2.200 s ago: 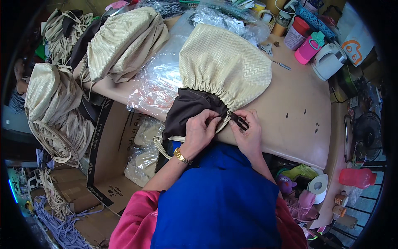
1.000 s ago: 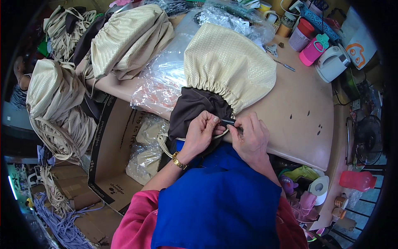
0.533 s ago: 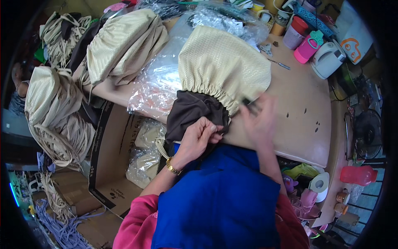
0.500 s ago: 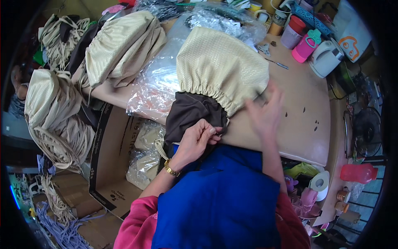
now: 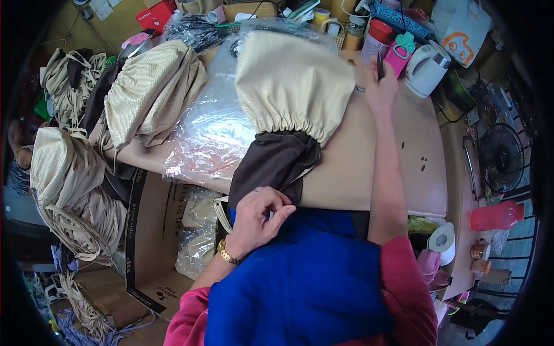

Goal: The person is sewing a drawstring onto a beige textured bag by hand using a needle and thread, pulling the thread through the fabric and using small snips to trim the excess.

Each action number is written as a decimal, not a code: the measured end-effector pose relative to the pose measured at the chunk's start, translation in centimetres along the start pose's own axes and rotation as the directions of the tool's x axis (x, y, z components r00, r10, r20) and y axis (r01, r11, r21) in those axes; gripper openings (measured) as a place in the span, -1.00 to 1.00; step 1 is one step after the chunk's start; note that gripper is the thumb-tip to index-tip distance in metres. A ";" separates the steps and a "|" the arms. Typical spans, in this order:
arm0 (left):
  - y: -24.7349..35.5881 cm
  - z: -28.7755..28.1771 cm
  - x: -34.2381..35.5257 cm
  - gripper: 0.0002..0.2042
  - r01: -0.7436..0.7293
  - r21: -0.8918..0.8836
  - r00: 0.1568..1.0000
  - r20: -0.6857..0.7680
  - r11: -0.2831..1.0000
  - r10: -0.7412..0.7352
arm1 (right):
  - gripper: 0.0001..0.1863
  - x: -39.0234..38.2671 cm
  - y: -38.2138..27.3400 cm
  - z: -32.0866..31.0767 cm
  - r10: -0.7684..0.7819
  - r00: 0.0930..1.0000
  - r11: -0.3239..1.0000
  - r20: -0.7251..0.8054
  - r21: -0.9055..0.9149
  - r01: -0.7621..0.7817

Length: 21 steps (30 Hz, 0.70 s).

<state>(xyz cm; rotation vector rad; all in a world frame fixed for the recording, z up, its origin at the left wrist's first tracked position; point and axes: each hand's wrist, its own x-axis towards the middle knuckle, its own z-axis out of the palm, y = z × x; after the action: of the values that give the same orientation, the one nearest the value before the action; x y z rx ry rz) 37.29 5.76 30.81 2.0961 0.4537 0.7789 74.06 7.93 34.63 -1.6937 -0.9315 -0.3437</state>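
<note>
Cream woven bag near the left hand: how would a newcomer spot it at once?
On the tan table, look just right of the clear plastic sheeting. There lies the cream woven bag with a gathered edge. Unlike the cream bags heaped farther left, it lies alone, its dark brown cloth section extending toward the left hand.

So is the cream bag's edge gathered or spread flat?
Gathered: the cream bag puckers into folds where it meets the dark brown cloth.

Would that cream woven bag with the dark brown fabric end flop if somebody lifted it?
Probably partly: the cream woven-textured fabric bag might hold some roundness, since its broad end looks smooth and full. Its dark brown fabric end seems likelier to sag, being creased and folded.
</note>
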 end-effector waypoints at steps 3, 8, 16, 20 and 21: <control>-0.7 0.3 -0.5 -0.87 0.147 0.208 0.970 -0.224 0.967 -0.099 | -0.82 -6.1 -3.0 -1.1 0.087 0.889 0.916 0.450 0.314 -0.249; -4.1 0.5 0.8 -0.70 0.082 0.415 0.989 -0.148 0.906 -0.022 | -0.83 -17.0 -7.5 -2.9 -0.116 0.503 0.971 0.857 0.204 -0.123; -7.2 -0.7 1.2 -0.87 0.153 0.353 0.973 -0.216 0.923 -0.079 | -0.82 -16.0 -3.8 -9.1 0.153 0.581 0.985 0.799 -0.172 -0.024; -7.4 -1.7 1.6 -0.92 0.211 0.225 0.917 -0.382 0.951 -0.113 | -0.67 -17.6 -3.4 -7.7 0.041 0.731 0.992 0.681 -0.114 0.050; -6.6 -1.6 2.0 -0.91 0.109 0.410 0.904 -0.419 0.906 0.081 | -0.64 -18.0 -3.5 -6.8 -0.033 0.763 0.991 0.646 -0.075 0.107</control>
<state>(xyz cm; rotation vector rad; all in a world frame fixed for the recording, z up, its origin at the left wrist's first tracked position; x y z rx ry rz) 37.45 11.70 26.94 2.3077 0.9519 1.2321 61.42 -5.28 27.62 -1.9172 -1.5062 0.1748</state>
